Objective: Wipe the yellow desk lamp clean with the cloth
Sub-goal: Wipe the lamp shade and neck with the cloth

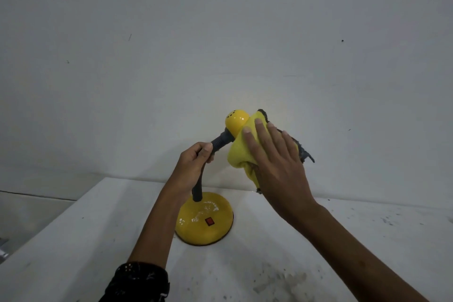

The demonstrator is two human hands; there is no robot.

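Observation:
The yellow desk lamp stands on a white table, its round base (204, 222) carrying a red switch (209, 221). A dark flexible neck (220, 142) rises to the yellow lamp head (235, 120), whose back dome has small holes. My left hand (193, 162) is closed around the neck below the head. My right hand (274, 162) presses a yellow cloth (239, 154) with a dark grey underside against the head's right side, fingers spread flat over it. The cloth hides most of the shade.
The white table (269, 265) is smudged with dark specks, most on the right and front. Its left edge (49, 228) runs diagonally, with floor beyond. A plain white wall (220, 44) stands just behind the lamp.

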